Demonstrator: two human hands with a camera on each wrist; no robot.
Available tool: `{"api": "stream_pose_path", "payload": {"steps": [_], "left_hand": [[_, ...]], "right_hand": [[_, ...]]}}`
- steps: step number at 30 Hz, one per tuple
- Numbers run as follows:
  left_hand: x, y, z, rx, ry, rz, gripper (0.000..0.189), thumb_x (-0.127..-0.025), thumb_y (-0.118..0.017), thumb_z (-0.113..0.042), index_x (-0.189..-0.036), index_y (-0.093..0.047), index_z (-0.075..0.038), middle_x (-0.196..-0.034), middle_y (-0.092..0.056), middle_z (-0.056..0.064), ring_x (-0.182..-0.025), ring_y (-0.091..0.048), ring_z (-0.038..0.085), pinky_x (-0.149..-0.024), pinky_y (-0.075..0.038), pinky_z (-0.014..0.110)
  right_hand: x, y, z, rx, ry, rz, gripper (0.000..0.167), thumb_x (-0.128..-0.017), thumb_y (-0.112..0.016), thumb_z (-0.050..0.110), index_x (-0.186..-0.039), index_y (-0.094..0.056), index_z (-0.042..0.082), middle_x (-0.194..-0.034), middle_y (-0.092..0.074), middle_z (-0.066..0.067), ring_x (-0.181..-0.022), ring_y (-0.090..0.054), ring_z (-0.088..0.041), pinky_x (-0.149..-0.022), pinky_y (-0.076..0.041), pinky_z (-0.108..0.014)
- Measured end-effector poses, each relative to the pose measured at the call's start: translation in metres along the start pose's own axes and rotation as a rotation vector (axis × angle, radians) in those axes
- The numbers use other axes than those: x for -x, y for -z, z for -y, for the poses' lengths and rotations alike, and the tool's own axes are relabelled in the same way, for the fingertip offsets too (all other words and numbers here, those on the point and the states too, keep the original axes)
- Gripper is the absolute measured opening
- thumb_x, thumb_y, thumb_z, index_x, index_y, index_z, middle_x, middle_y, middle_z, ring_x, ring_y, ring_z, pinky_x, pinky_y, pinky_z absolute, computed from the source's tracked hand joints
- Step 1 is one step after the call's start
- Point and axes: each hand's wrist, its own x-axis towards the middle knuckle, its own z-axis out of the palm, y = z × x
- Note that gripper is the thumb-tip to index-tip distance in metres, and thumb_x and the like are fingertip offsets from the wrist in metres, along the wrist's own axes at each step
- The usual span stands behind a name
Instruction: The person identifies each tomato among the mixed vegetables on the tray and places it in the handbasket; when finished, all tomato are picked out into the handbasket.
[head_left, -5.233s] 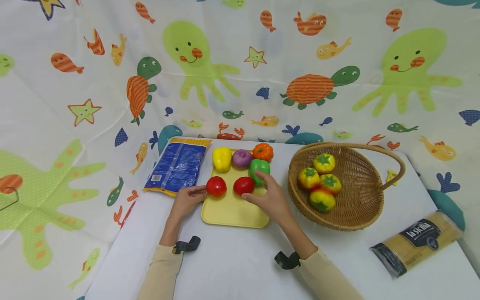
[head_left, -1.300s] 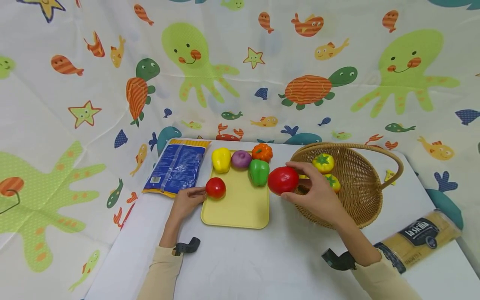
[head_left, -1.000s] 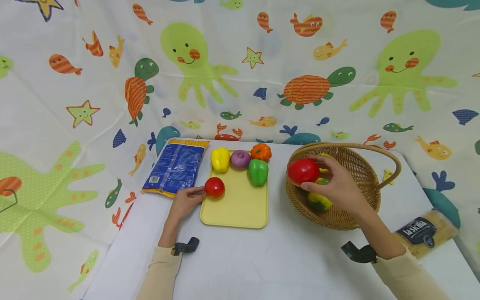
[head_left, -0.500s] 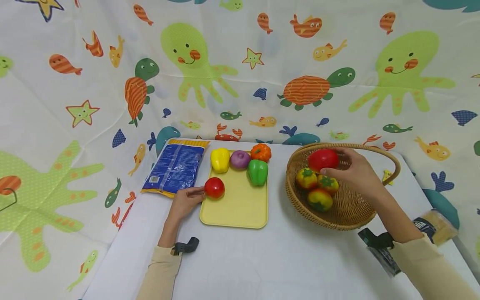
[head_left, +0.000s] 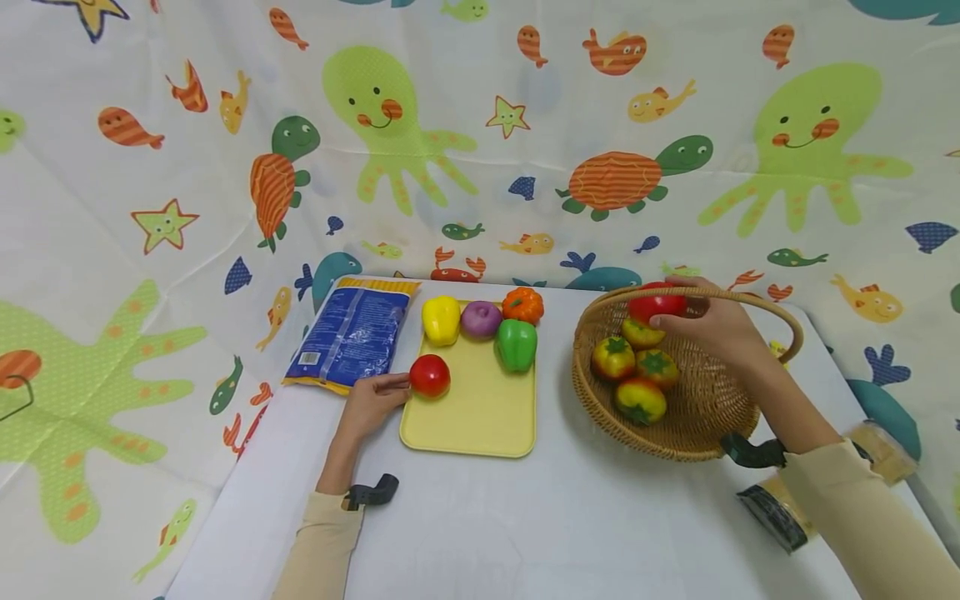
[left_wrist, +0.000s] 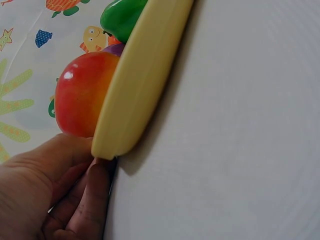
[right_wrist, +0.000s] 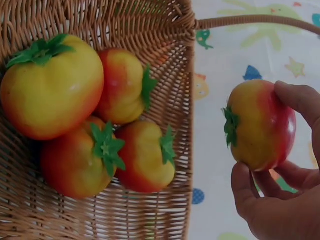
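My right hand (head_left: 720, 329) grips a red and yellow tomato (right_wrist: 262, 125) between thumb and fingers, at the back rim of the wicker basket (head_left: 705, 425), behind its handle. Several similar tomatoes (right_wrist: 55, 90) lie inside the basket, their green leafy tops showing. My left hand (head_left: 375, 404) pinches the left edge of the yellow tray (head_left: 472, 429), thumb above and fingers below in the left wrist view. Close to that thumb, another tomato (head_left: 429, 377) sits on the tray. Farther back on it are a yellow bell pepper (head_left: 441, 321), a purple onion (head_left: 481, 320), an orange pumpkin (head_left: 522, 306) and a green bell pepper (head_left: 516, 345).
A blue plastic bag (head_left: 348, 333) lies left of the tray. On the right, a pack of spaghetti (head_left: 776, 512) is partly covered by my right forearm. A curtain (head_left: 480, 167) printed with sea animals hangs behind the white table (head_left: 525, 525).
My right hand has lifted a tomato off the tray and carried it right, across the basket to its back rim. My left hand has stayed at the tray's edge.
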Motion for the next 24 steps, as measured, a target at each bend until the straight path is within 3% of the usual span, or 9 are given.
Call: {"api": "stream_pose_path", "payload": {"steps": [3, 8, 19, 24], "left_hand": [[-0.001, -0.001, 0.0, 0.008, 0.001, 0.0, 0.034, -0.088, -0.074, -0.012, -0.12, -0.071, -0.001, -0.105, -0.072, 0.013, -0.096, -0.07, 0.024, -0.083, -0.056, 0.029], [-0.002, -0.002, 0.001, 0.025, 0.0, -0.002, 0.034, -0.088, -0.074, -0.009, -0.12, -0.07, 0.0, -0.105, -0.072, 0.015, -0.096, -0.07, 0.024, -0.082, -0.056, 0.028], [-0.001, -0.001, 0.001, 0.023, 0.013, -0.004, 0.034, -0.088, -0.074, -0.01, -0.12, -0.071, -0.001, -0.105, -0.073, 0.013, -0.095, -0.07, 0.024, -0.082, -0.057, 0.028], [-0.001, -0.002, 0.002, 0.024, -0.001, 0.0, 0.034, -0.088, -0.074, -0.009, -0.12, -0.07, 0.0, -0.105, -0.072, 0.014, -0.094, -0.07, 0.023, -0.081, -0.057, 0.027]], "right_hand": [[-0.005, 0.0, -0.004, -0.003, 0.006, 0.002, 0.084, -0.084, -0.075, 0.05, -0.152, -0.038, 0.02, -0.14, -0.047, -0.016, -0.124, -0.046, -0.036, -0.093, -0.049, -0.043], [-0.014, -0.004, -0.014, 0.015, 0.025, 0.006, 0.081, -0.087, -0.074, 0.046, -0.153, -0.036, 0.018, -0.139, -0.048, -0.024, -0.123, -0.046, -0.04, -0.097, -0.044, -0.053], [-0.032, -0.013, -0.021, 0.088, 0.0, 0.069, 0.086, -0.082, -0.075, 0.055, -0.15, -0.038, 0.016, -0.135, -0.051, -0.023, -0.119, -0.049, -0.039, -0.098, -0.045, -0.053], [-0.038, -0.02, -0.024, 0.102, 0.03, 0.077, 0.08, -0.081, -0.078, 0.05, -0.144, -0.045, 0.012, -0.133, -0.053, -0.019, -0.117, -0.049, -0.037, -0.1, -0.043, -0.055]]}}
